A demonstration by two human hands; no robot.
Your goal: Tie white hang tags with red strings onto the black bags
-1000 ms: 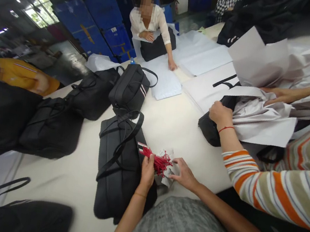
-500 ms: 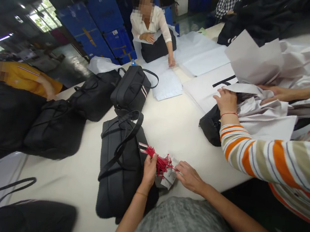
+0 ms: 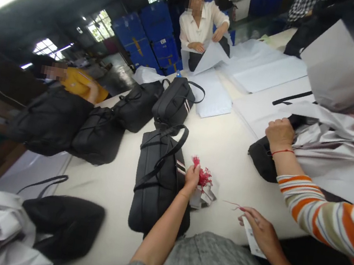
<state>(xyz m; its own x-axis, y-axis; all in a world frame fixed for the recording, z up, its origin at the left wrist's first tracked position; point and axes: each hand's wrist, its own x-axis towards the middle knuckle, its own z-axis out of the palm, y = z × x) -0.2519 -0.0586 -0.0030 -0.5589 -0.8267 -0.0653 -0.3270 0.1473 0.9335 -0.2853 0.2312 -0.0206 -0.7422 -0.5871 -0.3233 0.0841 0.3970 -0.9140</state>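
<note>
My left hand (image 3: 192, 177) is closed around a bunch of red-stringed hang tags; the red strings (image 3: 205, 177) stick out past the fingers and the whitish tags (image 3: 203, 196) hang below them. Just left of it a black handbag (image 3: 157, 184) lies on the table, its strap looped over the top and a striped band on its side. My right hand (image 3: 260, 231) pinches a single white hang tag (image 3: 251, 238), apart from the bunch. From its fingertips a thin red string (image 3: 233, 203) trails to the left.
Several black bags (image 3: 97, 136) stand along the left of the white table (image 3: 227, 159). A co-worker's striped sleeve (image 3: 322, 199) reaches in at right, with a hand on a dark bag (image 3: 263, 159) beside crumpled paper (image 3: 330, 136). Another person in white (image 3: 198, 31) handles paper sheets across the table.
My right hand has moved away from the bunch, to the right, with one tag and its string. The co-worker in white has lifted a paper sheet. The view has shifted.
</note>
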